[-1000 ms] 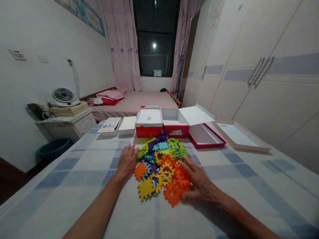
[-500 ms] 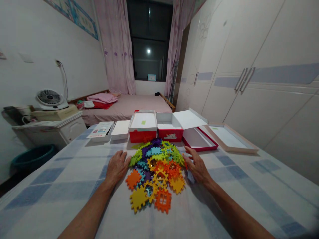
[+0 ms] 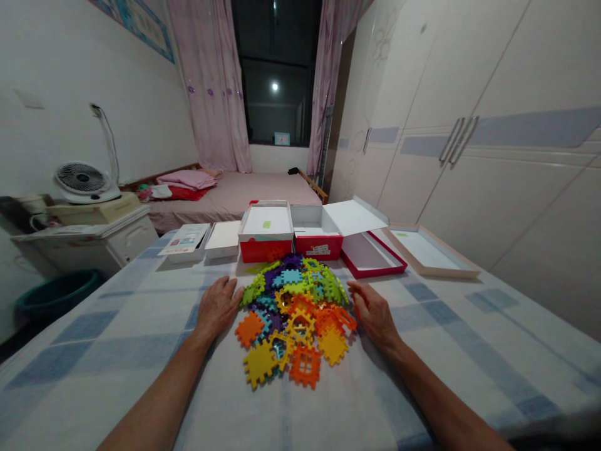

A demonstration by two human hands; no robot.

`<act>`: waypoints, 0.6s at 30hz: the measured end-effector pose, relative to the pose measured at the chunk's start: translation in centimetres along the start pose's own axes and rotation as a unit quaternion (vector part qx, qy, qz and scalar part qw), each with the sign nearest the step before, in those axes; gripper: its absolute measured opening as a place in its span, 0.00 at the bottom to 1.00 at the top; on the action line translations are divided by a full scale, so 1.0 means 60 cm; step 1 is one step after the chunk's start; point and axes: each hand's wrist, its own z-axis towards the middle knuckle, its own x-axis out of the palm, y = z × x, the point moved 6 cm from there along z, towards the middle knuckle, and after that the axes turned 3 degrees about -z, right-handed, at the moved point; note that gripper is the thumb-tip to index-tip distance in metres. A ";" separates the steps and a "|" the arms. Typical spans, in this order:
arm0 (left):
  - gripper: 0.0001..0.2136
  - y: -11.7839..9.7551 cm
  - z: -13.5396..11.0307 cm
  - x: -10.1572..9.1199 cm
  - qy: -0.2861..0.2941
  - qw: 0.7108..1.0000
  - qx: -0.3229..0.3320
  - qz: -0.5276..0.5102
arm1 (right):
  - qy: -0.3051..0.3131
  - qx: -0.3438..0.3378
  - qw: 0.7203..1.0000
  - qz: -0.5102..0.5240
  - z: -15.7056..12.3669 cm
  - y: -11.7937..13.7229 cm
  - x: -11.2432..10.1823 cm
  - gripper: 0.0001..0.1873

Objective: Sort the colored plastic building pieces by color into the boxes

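Observation:
A heap of toothed plastic building tiles [image 3: 292, 288] in green, purple, blue, yellow and orange lies on the cloth between my hands. My left hand [image 3: 217, 310] rests at the heap's left side, fingers stretched out beside the green tiles, holding nothing. At the right side, my right hand [image 3: 375, 315] lies with loosely bent fingers, next to an orange tile [image 3: 346, 318] at the heap's edge. Nothing shows in its grasp. Nearest to me are a yellow tile [image 3: 260, 363] and an orange window tile [image 3: 305, 367].
Behind the heap stand an open red-and-white box [image 3: 317, 245], another box with a white insert [image 3: 265, 249], and two smaller white boxes. A red-rimmed lid [image 3: 375, 270] and a pale tray [image 3: 451, 272] lie to the right. Checked cloth [image 3: 141, 338] covers the table.
An orange tile near my right hand has shifted onto the heap's right edge, and that hand's fingers have drawn closer together. My left hand stays beside the heap. The view has tilted slightly.

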 end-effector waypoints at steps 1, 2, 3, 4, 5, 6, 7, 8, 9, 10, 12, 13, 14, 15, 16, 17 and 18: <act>0.20 0.000 0.000 0.000 -0.002 1.000 0.001 -0.003 | 0.005 -0.017 1.000 -0.015 -0.003 0.010 -0.003 0.18; 0.20 0.000 0.000 -0.001 -0.004 1.000 0.001 -0.005 | 0.024 -0.034 0.998 -0.036 -0.008 0.022 -0.002 0.17; 0.20 -0.001 0.000 -0.001 -0.006 1.000 0.001 -0.008 | 0.052 -0.048 0.995 -0.064 -0.015 0.033 0.003 0.17; 0.20 -0.001 0.000 -0.002 -0.008 1.000 0.000 -0.010 | 0.082 -0.058 0.990 -0.096 -0.022 0.042 0.010 0.19; 0.20 -0.001 -0.001 -0.003 -0.009 1.000 -0.002 -0.012 | 0.107 -0.061 0.985 -0.124 -0.030 0.048 0.018 0.21; 0.20 -0.001 -0.001 -0.004 -0.010 1.000 -0.003 -0.013 | 0.123 -0.060 0.980 -0.145 -0.038 0.052 0.025 0.24; 0.20 -0.001 -0.001 -0.004 -0.011 1.000 -0.004 -0.013 | 0.131 -0.055 0.978 -0.153 -0.044 0.052 0.032 0.25; 0.20 -0.001 -0.002 -0.004 -0.012 1.000 -0.004 -0.014 | 0.134 -0.049 0.978 -0.151 -0.050 0.051 0.037 0.25; 0.20 -0.001 -0.002 -0.004 -0.013 1.000 -0.004 -0.014 | 0.134 -0.044 0.980 -0.140 -0.053 0.048 0.042 0.24; 0.20 -0.001 -0.001 -0.004 -0.012 1.000 -0.003 -0.013 | 0.130 -0.042 0.983 -0.125 -0.056 0.046 0.045 0.23; 0.20 0.001 -0.001 -0.001 -0.009 1.000 0.000 -0.013 | 0.116 -0.040 0.988 -0.094 -0.056 0.041 0.044 0.20; 0.21 0.002 0.000 0.000 -0.007 1.000 0.000 -0.013 | 0.108 -0.041 0.990 -0.080 -0.054 0.040 0.040 0.20; 0.21 0.003 0.001 0.001 -0.006 1.000 0.001 -0.013 | 0.098 -0.041 0.992 -0.070 -0.051 0.037 0.033 0.19; 0.21 0.003 0.001 0.002 -0.004 1.000 0.002 -0.013 | 0.087 -0.040 0.993 -0.065 -0.047 0.033 0.023 0.19; 0.21 0.004 0.002 0.002 -0.004 1.000 0.001 -0.012 | 0.072 -0.038 0.994 -0.067 -0.041 0.026 0.010 0.19; 0.21 0.005 0.002 0.003 -0.004 1.000 0.002 -0.010 | 0.052 -0.033 0.995 -0.076 -0.035 0.015 -0.007 0.19; 0.21 0.005 0.002 0.003 -0.003 1.000 0.003 -0.008 | 0.028 -0.025 0.995 -0.095 -0.027 -0.002 -0.026 0.19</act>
